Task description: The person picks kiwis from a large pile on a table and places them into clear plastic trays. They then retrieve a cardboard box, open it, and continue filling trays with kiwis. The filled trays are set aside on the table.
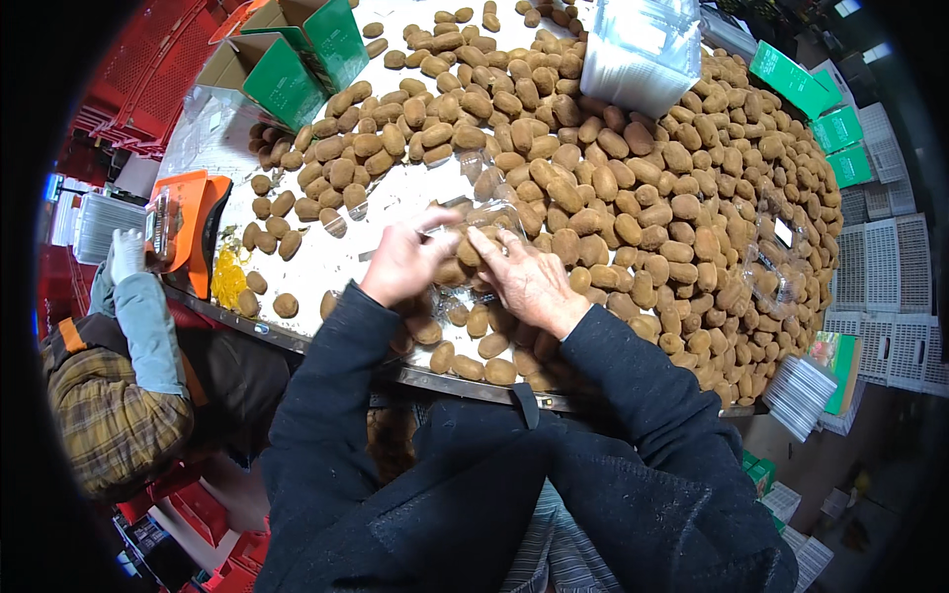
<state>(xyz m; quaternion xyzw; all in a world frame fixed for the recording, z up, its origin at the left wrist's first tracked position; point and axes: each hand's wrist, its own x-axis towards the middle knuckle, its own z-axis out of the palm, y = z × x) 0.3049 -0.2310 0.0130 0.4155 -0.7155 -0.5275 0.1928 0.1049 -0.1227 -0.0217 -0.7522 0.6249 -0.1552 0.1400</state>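
A clear plastic clamshell punnet (502, 211) with brown kiwifruit (467, 253) in it lies on the table between my hands. My left hand (410, 259) is over its left side, with curled fingers smeared by motion, so its grip is unclear. From the right, my right hand (532, 285) reaches over the punnet. Its fingers are bent and pressed against a kiwifruit at the punnet's right side. My hands hide much of the punnet. Several loose kiwifruit (499, 372) lie close by along the table's front edge.
A large heap of kiwifruit (692, 198) covers the right and far table (381, 203). Stacked clear punnets (643, 54) stand at the back, near green cartons (287, 81). Left, a co-worker's gloved hand (128, 255) is beside an orange tray (188, 222). White crates (870, 267) stand right.
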